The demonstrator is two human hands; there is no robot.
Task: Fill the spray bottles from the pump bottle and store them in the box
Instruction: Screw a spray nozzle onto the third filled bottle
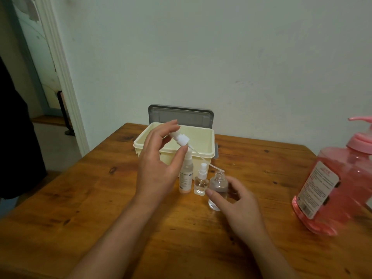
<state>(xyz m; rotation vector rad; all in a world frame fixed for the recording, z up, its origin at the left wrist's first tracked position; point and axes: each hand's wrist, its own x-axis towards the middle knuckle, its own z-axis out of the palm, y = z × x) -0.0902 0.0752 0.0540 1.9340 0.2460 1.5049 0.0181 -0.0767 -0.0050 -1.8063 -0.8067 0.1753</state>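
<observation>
Left hand [159, 158] pinches the spray head [182, 138]; right hand [239, 198] grips the uncapped bottle [218, 187]; the labelled bottle [186, 176] perhaps reads "Be".

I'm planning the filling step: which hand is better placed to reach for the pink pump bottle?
The right hand. It steadies the open spray bottle on the same side as the pump bottle, while the left hand holds the removed spray head over the box.
</observation>
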